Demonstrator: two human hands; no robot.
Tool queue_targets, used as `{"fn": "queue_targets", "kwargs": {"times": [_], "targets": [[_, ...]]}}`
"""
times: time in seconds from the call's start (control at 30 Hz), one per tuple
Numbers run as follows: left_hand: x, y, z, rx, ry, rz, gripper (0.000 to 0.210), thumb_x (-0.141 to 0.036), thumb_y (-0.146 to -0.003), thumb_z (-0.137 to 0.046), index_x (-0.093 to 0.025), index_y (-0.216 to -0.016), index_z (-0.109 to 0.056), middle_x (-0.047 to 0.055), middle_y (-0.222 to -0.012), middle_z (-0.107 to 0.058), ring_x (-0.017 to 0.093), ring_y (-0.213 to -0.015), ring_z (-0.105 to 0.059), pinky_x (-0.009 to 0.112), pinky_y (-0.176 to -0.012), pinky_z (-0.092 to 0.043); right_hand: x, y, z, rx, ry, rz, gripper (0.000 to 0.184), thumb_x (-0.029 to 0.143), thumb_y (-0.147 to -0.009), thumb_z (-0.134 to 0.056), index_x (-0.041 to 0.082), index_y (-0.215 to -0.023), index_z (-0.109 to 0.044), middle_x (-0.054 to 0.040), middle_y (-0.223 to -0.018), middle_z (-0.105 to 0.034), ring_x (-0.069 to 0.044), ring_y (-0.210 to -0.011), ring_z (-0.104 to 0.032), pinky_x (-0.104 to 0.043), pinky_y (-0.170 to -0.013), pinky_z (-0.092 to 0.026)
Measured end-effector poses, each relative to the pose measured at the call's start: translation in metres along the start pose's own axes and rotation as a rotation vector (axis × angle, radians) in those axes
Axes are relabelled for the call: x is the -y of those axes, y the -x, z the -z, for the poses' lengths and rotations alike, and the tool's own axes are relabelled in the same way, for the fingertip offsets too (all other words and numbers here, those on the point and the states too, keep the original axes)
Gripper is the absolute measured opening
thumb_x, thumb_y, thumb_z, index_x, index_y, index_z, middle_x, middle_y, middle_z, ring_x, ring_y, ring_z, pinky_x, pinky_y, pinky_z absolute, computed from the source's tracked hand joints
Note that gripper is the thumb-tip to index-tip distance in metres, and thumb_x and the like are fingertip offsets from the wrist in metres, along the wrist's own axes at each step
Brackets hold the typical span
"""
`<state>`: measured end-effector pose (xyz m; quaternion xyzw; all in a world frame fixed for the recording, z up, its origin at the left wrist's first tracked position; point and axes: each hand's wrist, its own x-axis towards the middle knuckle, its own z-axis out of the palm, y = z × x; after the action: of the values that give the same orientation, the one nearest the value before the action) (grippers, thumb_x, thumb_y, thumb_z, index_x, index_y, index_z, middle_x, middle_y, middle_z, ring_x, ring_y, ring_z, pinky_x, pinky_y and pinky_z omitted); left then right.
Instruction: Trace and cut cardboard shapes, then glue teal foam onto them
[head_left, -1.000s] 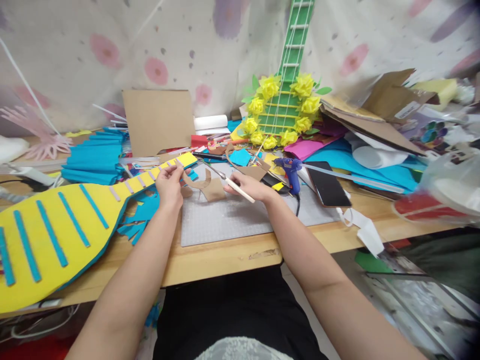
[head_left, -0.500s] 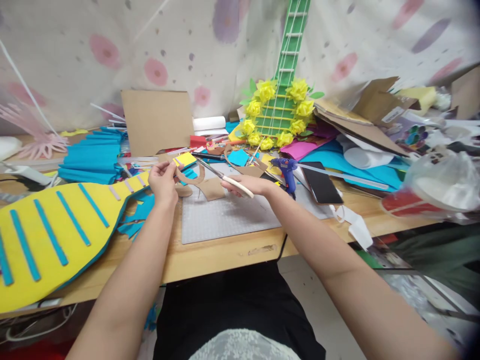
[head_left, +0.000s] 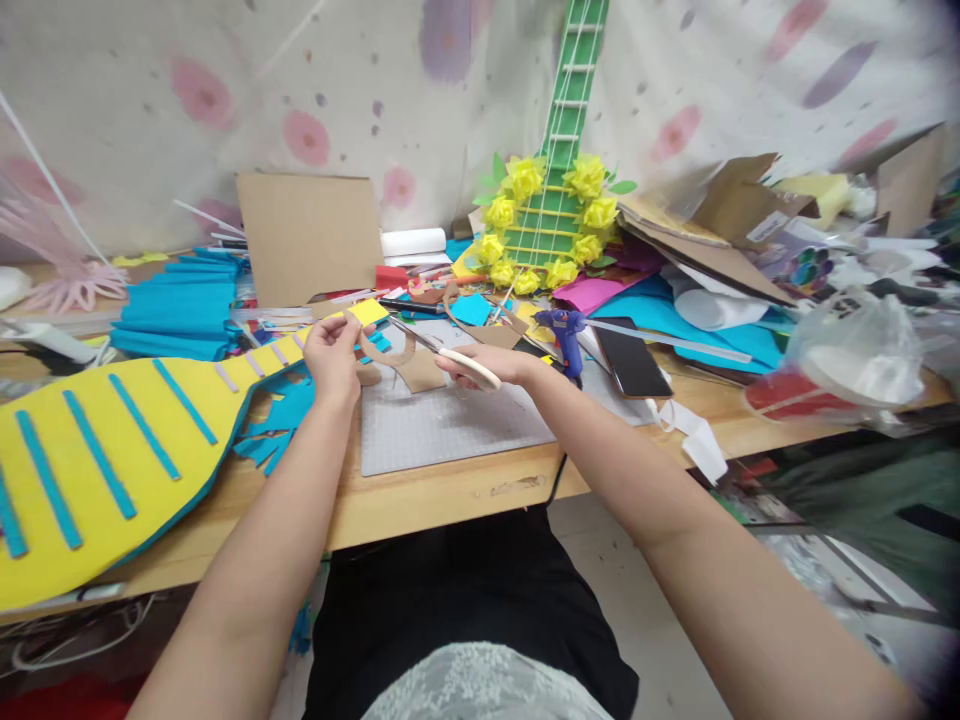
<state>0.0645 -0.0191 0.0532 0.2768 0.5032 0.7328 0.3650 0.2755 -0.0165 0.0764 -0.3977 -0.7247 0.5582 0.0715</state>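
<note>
My left hand pinches one end of a curved brown cardboard strip between thumb and fingers. My right hand is closed around the cream handles of a pair of scissors. Their metal blades point left and lie at the cardboard's upper edge; I cannot tell how far apart they are. Below both hands is a grey cutting mat. Left of my left hand lies a yellow guitar-shaped cutout with blue strips across its body; its narrow neck runs behind that hand.
A blue glue gun with a long glue stick stands right of my right hand, beside a black phone. Behind are a green guitar model with yellow flowers and an upright cardboard sheet. A bagged red-and-white tub sits at right.
The camera view has shifted slightly, so the scene sits a little further left and up. The cardboard strip has turned a little in my left hand. Both hands keep their hold.
</note>
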Motion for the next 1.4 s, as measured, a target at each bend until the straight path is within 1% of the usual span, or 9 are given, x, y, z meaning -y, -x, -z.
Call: {"fn": "queue_targets", "kwargs": {"times": [0.23, 0.47, 0.87, 1.0, 1.07, 1.1, 1.2, 1.3, 1.4], "targets": [[0.003, 0.000, 0.000, -0.008, -0.034, 0.002, 0.017, -0.017, -0.068, -0.064, -0.017, -0.077, -0.048, -0.002, -0.071, -0.061, 0.013, -0.063, -0.066, 0.020, -0.053, -0.048, -0.005, -0.003, -0.002, -0.013, -0.051, 0.036, 0.052, 0.067, -0.074, -0.053, 0.017, -0.071, -0.041, 0.0049, -0.055, -0.041, -0.004, -0.045, -0.039, -0.018, -0.041, -0.029], [0.002, 0.001, -0.001, -0.007, -0.050, 0.007, 0.016, -0.016, -0.068, -0.062, -0.017, -0.076, -0.048, -0.001, -0.073, -0.061, 0.014, -0.066, -0.066, 0.023, -0.056, -0.049, -0.003, 0.000, -0.004, -0.081, -0.062, -0.008, 0.050, 0.064, -0.074, -0.056, 0.016, -0.071, -0.043, 0.0048, -0.053, -0.042, -0.004, -0.043, -0.039, -0.018, -0.041, -0.030], [0.002, 0.001, -0.001, -0.014, -0.045, 0.023, 0.016, -0.015, -0.068, -0.062, -0.017, -0.075, -0.048, 0.000, -0.073, -0.062, 0.014, -0.065, -0.067, 0.022, -0.055, -0.050, -0.008, -0.003, -0.005, -0.102, -0.066, 0.009, 0.050, 0.064, -0.072, -0.059, 0.017, -0.071, -0.043, 0.0055, -0.053, -0.039, -0.004, -0.043, -0.036, -0.018, -0.040, -0.027], [0.004, -0.001, 0.001, -0.017, -0.038, 0.011, 0.015, -0.015, -0.068, -0.063, -0.017, -0.076, -0.050, -0.001, -0.073, -0.061, 0.013, -0.063, -0.066, 0.022, -0.055, -0.050, -0.011, -0.002, -0.001, -0.102, -0.051, -0.004, 0.049, 0.064, -0.074, -0.056, 0.017, -0.073, -0.043, 0.0059, -0.053, -0.038, -0.005, -0.043, -0.035, -0.019, -0.042, -0.028], [0.005, -0.002, 0.001, -0.016, -0.039, 0.011, 0.015, -0.015, -0.068, -0.062, -0.017, -0.076, -0.050, -0.001, -0.073, -0.061, 0.013, -0.063, -0.066, 0.022, -0.053, -0.050, -0.013, -0.002, 0.003, -0.167, 0.044, -0.032, 0.048, 0.065, -0.076, -0.052, 0.017, -0.075, -0.046, 0.0034, -0.056, -0.044, -0.007, -0.047, -0.041, -0.021, -0.046, -0.032], [0.005, -0.002, 0.002, -0.011, -0.041, 0.013, 0.015, -0.014, -0.067, -0.063, -0.017, -0.076, -0.050, -0.001, -0.072, -0.061, 0.014, -0.062, -0.066, 0.022, -0.053, -0.050, -0.015, -0.002, 0.005, -0.223, 0.135, -0.056, 0.048, 0.065, -0.077, -0.050, 0.017, -0.076, -0.048, 0.0008, -0.060, -0.049, -0.009, -0.051, -0.046, -0.022, -0.049, -0.035], [0.008, -0.003, 0.003, 0.035, -0.054, 0.017, 0.017, -0.015, -0.065, -0.065, -0.017, -0.075, -0.052, -0.001, -0.071, -0.062, 0.015, -0.062, -0.066, 0.022, -0.052, -0.050, -0.018, -0.004, 0.008, -0.425, 0.493, -0.171, 0.048, 0.063, -0.078, -0.049, 0.016, -0.085, -0.055, -0.0094, -0.085, -0.064, -0.019, -0.076, -0.060, -0.028, -0.063, -0.043], [0.013, -0.004, 0.005, 0.115, -0.081, 0.037, 0.020, -0.017, -0.062, -0.069, -0.016, -0.077, -0.055, 0.000, -0.072, -0.063, 0.016, -0.066, -0.067, 0.022, -0.054, -0.050, -0.019, -0.007, 0.005, -0.541, 0.766, -0.250, 0.044, 0.052, -0.079, -0.053, 0.015, -0.103, -0.057, -0.0142, -0.106, -0.065, -0.028, -0.096, -0.060, -0.035, -0.075, -0.045], [0.018, -0.005, 0.007, 0.165, -0.109, 0.050, 0.023, -0.018, -0.060, -0.072, -0.016, -0.078, -0.058, 0.000, -0.071, -0.065, 0.015, -0.068, -0.068, 0.020, -0.055, -0.049, -0.019, -0.012, 0.004, -0.581, 0.879, -0.262, 0.041, 0.040, -0.078, -0.056, 0.014, -0.110, -0.056, -0.0159, -0.115, -0.062, -0.030, -0.105, -0.058, -0.038, -0.082, -0.045]]}}
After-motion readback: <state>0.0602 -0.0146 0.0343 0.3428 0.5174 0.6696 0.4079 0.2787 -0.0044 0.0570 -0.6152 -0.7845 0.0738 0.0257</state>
